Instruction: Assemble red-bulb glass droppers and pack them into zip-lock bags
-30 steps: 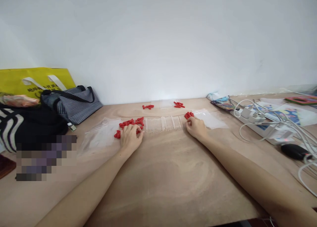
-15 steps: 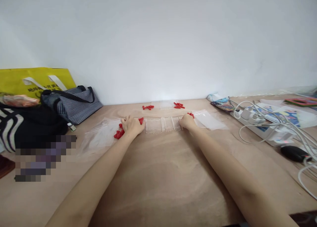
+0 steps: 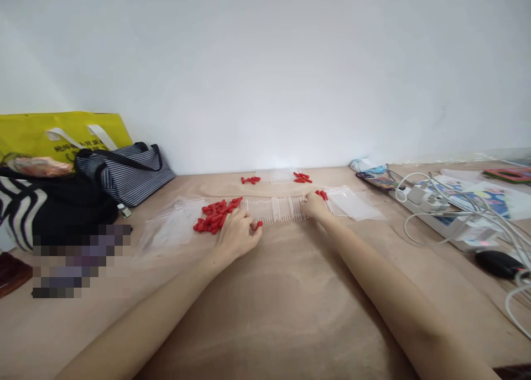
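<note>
My left hand [image 3: 239,234] is beside the pile of small red club-shaped pieces [image 3: 212,216]. Its fingers are bent, and one red piece [image 3: 259,224] shows at the thumb tip, apparently pinched there. A row of thin pale sticks with small knobbed ends [image 3: 274,209] lies side by side between my hands. Over the row's right end, my right hand [image 3: 314,207] is closed, its fingertips mostly hidden. Two or so red pieces [image 3: 321,194] lie just behind it. Clear plastic bags [image 3: 352,203] are to its right, and more clear bags [image 3: 176,225] lie left of the pile.
Farther back, two small red groups [image 3: 250,180] [image 3: 302,177] flank another clear sheet by the wall. At right are a power strip [image 3: 440,219] with tangled white cables and a black mouse-like object [image 3: 499,264]. A striped bag [image 3: 130,175] and a yellow bag [image 3: 78,131] stand at left.
My left hand has moved off the red pile toward me and slightly right, uncovering the pile; a red piece now shows at its thumb. My right hand stays at the row's right end.
</note>
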Demonstrator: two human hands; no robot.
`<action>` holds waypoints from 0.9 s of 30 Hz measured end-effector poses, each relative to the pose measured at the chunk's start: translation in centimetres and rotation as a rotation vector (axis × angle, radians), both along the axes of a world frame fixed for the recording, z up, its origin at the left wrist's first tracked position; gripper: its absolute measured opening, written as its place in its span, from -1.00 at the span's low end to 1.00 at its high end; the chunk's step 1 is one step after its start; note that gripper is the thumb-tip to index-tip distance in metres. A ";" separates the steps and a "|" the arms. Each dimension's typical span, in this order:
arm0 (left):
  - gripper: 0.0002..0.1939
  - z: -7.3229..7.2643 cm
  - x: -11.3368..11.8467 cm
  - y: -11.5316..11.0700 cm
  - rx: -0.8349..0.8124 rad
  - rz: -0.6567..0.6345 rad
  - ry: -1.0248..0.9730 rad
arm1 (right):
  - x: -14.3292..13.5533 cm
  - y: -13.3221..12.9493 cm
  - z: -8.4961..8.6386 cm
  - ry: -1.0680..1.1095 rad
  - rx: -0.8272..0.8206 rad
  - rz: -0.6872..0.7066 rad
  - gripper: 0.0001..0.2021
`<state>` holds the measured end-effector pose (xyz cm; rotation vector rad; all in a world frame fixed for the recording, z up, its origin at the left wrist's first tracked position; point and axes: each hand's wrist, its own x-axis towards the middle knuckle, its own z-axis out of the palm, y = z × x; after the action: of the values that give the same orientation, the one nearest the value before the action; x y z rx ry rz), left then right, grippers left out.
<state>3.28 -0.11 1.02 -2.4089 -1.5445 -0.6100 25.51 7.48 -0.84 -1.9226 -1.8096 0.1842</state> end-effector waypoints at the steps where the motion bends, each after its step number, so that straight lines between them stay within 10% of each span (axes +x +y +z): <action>1: -0.78 -0.5 0.1 -0.5 -0.034 -0.025 -0.033 | 0.0 -0.6 0.1 -0.001 0.026 0.017 -0.77; 6: -0.82 -1.4 -0.3 -0.9 -0.103 -0.083 -0.199 | -0.2 -4.4 -0.9 -0.028 0.252 0.260 -0.68; 14: -0.50 -0.5 -2.4 1.0 -0.295 -0.610 0.013 | -0.3 -6.9 -3.3 0.026 0.366 0.617 -0.65; 27: -0.84 -1.3 -1.6 0.7 -0.412 -0.392 -0.431 | -1.2 -7.9 -2.1 0.189 0.308 0.771 -0.76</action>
<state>1.66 0.64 -0.24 -3.0942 -1.4609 -1.0313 24.34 -0.43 -2.95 -0.9028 -2.1990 0.3057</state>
